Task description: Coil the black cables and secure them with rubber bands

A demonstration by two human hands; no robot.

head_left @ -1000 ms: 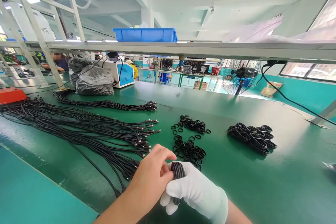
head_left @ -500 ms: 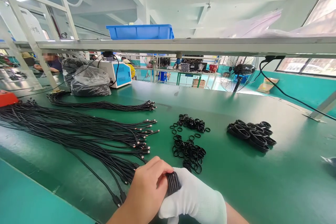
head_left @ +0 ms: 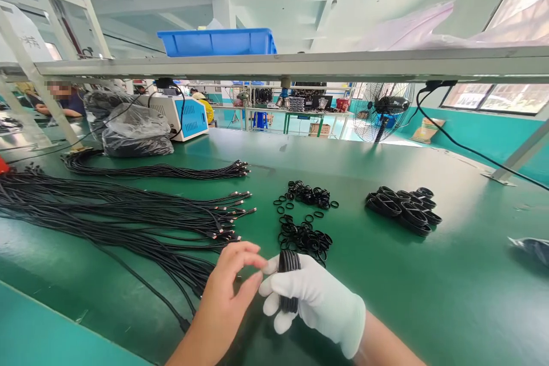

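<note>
My right hand [head_left: 309,291], in a white glove, grips a coiled black cable [head_left: 290,263], its loops stacked side by side and passing through the fingers. Bare and curled, my left hand [head_left: 229,291] is close beside the gloved fingertips, thumb and forefinger slightly apart with nothing visible between them. Beyond the hands lie two loose piles of small black rings, a nearer pile [head_left: 303,237] and a farther pile [head_left: 315,195]. Long black cables [head_left: 171,223] spread over the left of the green table, their plug ends pointing toward the rings.
Several coiled cables [head_left: 403,209] are heaped on the right of the green table [head_left: 429,286]. A separate cable bundle [head_left: 158,170], a plastic-wrapped bag [head_left: 137,131] and a blue-white machine [head_left: 184,117] sit at back left. Overhead runs a shelf [head_left: 326,66] with a blue bin [head_left: 218,43].
My left hand has come away from the coil and its fingers have loosened. The coil, held in my right hand, has risen slightly and turned to show more loops. The view has shifted a little.
</note>
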